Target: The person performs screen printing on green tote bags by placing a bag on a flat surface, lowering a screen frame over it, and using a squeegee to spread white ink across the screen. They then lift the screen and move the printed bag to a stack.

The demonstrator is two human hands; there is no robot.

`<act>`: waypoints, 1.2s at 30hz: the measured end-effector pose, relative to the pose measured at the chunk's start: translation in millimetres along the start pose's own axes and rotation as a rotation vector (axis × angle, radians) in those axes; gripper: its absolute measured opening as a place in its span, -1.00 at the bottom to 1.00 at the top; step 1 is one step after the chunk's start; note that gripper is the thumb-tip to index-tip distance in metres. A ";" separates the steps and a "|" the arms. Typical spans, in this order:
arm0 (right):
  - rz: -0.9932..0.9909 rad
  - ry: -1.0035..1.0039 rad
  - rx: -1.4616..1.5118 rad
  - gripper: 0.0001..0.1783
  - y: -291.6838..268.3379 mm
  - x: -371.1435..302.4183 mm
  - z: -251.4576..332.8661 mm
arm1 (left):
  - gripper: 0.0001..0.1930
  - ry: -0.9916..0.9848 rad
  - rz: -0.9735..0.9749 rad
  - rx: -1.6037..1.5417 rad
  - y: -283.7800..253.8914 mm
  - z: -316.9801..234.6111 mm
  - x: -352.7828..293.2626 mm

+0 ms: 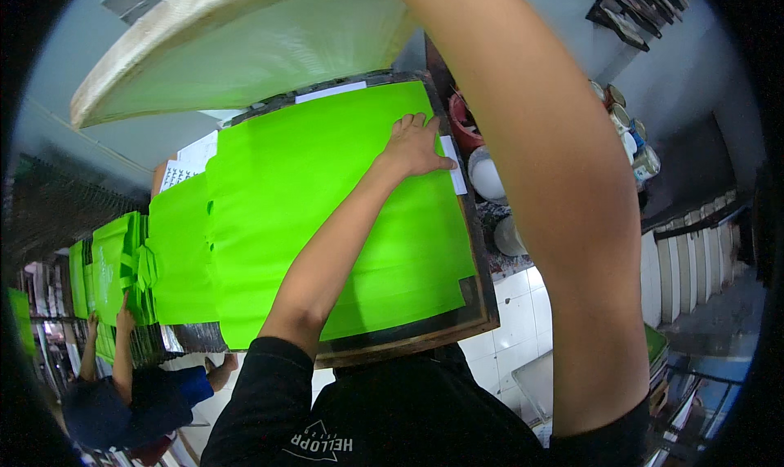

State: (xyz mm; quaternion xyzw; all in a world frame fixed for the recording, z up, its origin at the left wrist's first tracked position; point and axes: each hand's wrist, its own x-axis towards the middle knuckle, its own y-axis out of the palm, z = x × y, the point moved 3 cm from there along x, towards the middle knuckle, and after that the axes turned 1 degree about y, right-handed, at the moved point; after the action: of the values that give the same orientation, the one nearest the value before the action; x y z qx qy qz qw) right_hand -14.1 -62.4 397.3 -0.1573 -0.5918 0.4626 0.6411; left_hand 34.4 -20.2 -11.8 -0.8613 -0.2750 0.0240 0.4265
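Observation:
A bright green fabric sheet (pixel 286 197) lies spread on a dark, wood-edged board (pixel 400 336) in front of me. My left hand (pixel 414 147) rests on its far right part, palm down and fingers apart, holding nothing. The thumb reaches to a white strip (pixel 453 165) at the board's right edge. My right arm (pixel 555 140) is raised across the right side; its hand is beyond the upper edge of the picture. Above the sheet, a large framed mesh screen (pixel 269 50) is tilted up, its pale frame (pixel 155 46) curving along the upper left.
More green sheets (pixel 180 246) extend left, where a co-worker (pixel 122 393) touches a pile (pixel 114 254). A red bucket (pixel 464 124), a white tub (pixel 487 175) and several cans (pixel 641 160) stand right of the board. Another white strip (pixel 331 92) lies along its far edge.

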 end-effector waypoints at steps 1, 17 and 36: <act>0.020 0.008 -0.004 -0.68 -0.5 -6.0 -1.9 | -0.04 0.064 -0.113 -0.085 -6.7 -4.5 -5.1; 0.188 0.393 0.271 -0.59 134.9 -157.2 -57.5 | -0.70 -0.830 -0.637 -1.688 -53.5 -89.7 -392.6; 0.507 0.146 -0.255 -0.17 339.1 -56.3 -143.5 | -0.22 -0.642 -0.663 0.418 -44.3 -71.1 -461.3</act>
State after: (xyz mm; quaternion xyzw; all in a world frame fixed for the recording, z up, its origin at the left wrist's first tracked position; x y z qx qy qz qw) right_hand -15.1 120.6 72.8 -0.4125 -0.5394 0.5170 0.5212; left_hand -357.1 -278.0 -22.7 -0.5730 -0.6405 0.2054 0.4683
